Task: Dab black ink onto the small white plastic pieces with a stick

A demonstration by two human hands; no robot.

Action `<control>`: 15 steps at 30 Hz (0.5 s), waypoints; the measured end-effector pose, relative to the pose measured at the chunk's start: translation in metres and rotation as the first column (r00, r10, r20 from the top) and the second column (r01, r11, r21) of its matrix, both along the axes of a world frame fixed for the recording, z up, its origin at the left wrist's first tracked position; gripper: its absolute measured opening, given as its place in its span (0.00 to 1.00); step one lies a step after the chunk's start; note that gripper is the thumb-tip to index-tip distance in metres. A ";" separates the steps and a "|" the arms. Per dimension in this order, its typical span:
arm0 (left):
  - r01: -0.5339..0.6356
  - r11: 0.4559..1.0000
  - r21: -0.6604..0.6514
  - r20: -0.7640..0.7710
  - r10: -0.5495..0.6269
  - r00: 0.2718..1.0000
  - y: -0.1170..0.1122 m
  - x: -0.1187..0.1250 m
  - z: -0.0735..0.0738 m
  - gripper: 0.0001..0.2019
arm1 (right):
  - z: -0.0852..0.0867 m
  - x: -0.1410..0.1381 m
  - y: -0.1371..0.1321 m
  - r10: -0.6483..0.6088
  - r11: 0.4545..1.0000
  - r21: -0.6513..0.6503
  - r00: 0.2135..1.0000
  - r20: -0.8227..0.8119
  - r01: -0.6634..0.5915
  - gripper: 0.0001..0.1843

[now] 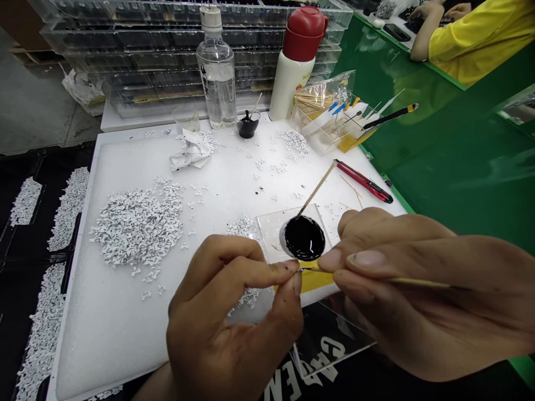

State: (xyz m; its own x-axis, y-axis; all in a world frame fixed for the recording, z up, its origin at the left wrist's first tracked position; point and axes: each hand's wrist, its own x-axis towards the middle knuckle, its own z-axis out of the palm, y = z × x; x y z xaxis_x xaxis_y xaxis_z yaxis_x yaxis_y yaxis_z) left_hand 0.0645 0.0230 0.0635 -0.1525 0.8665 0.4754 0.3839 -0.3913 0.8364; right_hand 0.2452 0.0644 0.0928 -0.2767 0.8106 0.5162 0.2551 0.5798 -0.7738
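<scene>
My left hand [238,317] pinches a tiny white piece [300,269] between thumb and forefinger; most of it is hidden by the fingertips. My right hand [418,312] is closed around a thin wooden stick [418,283]. The stick's dark tip meets the piece or sits right beside it; I cannot tell which. Just beyond the fingertips, a round patch of glossy black paint [307,239] lies on a clear plate [267,223], with another wooden stick [316,190] leaning in it. Small white pieces [242,227] are partly hidden behind my left hand.
A large heap of white pieces [137,223] covers the board's left. Behind stand a clear bottle [217,78], a black cup [247,128], a red-capped flask [292,72] and a box of sticks [321,117]. A red cutter [363,181] lies right. A person in yellow [480,39] sits beyond.
</scene>
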 end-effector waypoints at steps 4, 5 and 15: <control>0.012 1.000 0.021 -0.001 -0.012 1.000 0.001 -0.001 0.001 0.11 | -0.002 -0.005 0.001 0.010 1.000 -0.016 1.000 -0.015 -0.010 0.10; 0.016 1.000 0.026 -0.002 -0.016 1.000 0.001 -0.001 0.001 0.11 | -0.003 -0.007 0.001 0.013 1.000 -0.004 0.999 -0.049 -0.013 0.11; 0.055 0.998 -0.001 0.053 -0.055 0.997 0.003 -0.001 -0.003 0.12 | -0.005 -0.013 0.008 -0.016 0.991 0.130 0.983 -0.183 0.040 0.20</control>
State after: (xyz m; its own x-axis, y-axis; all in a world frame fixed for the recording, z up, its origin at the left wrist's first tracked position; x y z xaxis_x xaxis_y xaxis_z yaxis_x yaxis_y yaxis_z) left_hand 0.0634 0.0259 0.0610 -0.1297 0.8755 0.4655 0.3167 -0.4083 0.8562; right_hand 0.2317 0.0720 0.0874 -0.1469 0.7374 0.6593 0.1352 0.6753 -0.7251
